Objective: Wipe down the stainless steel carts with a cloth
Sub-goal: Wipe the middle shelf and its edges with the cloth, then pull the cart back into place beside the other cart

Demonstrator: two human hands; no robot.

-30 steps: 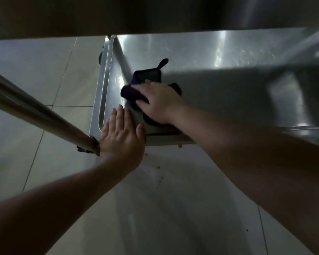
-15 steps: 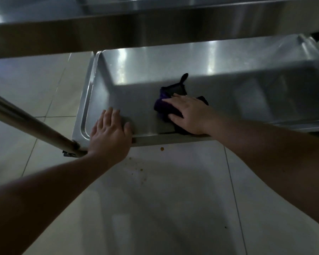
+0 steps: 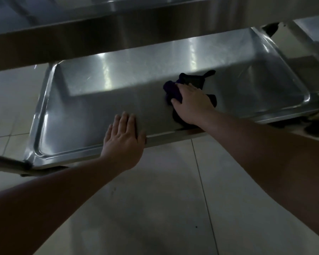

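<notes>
A low stainless steel cart shelf (image 3: 92, 107) with a raised rim spans the middle of the head view. A dark purple cloth (image 3: 191, 82) lies bunched on its right half. My right hand (image 3: 191, 103) presses flat on top of the cloth, which sticks out beyond the fingers and beside the wrist. My left hand (image 3: 123, 138) rests palm down on the shelf's near edge, fingers spread, holding nothing.
An upper steel shelf (image 3: 81, 39) overhangs the far side of the lower one. A steel cart post (image 3: 6, 162) meets the shelf's near left corner. Pale floor tiles (image 3: 164, 199) lie below my arms. A dark caster (image 3: 271, 28) and another steel frame stand at far right.
My right hand has slid the cloth rightward along the shelf. My left hand has shifted right along the near edge. The view has moved right, showing more of the shelf.
</notes>
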